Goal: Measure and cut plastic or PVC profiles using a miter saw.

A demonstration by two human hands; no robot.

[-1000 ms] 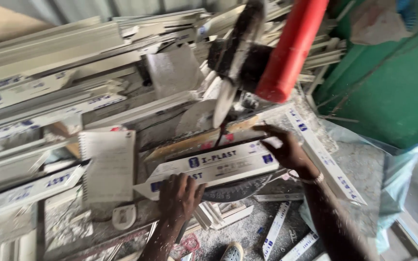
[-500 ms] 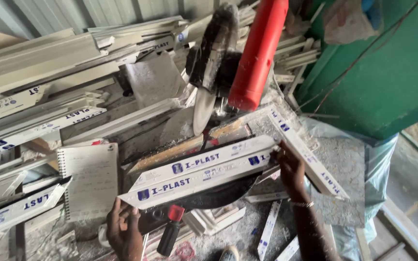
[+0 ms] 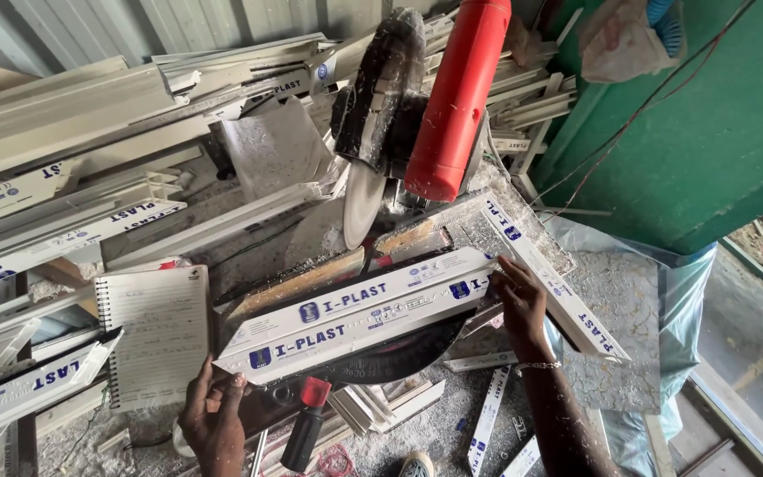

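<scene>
A short white plastic profile (image 3: 355,314) with blue film lies slanted across the base of a mitre saw. My left hand (image 3: 214,415) grips its lower left end. My right hand (image 3: 518,305) presses on its upper right end. The saw's round blade (image 3: 362,203) hangs raised just behind the profile, under a dusty black guard (image 3: 381,88) and a red motor housing (image 3: 457,97). A wooden fence strip (image 3: 311,278) runs behind the profile.
A spiral notebook (image 3: 156,331) lies at the left. Stacked white profiles (image 3: 72,203) fill the back and left. Another cut profile (image 3: 558,283) slants at the right. A red-capped black handle (image 3: 304,424) sticks out below. Green panel (image 3: 699,132) stands at the right; offcuts and dust litter the bench.
My left hand has moved left, from under the profile's middle to its lower left end. My right hand stays at the right end. The view has shifted.
</scene>
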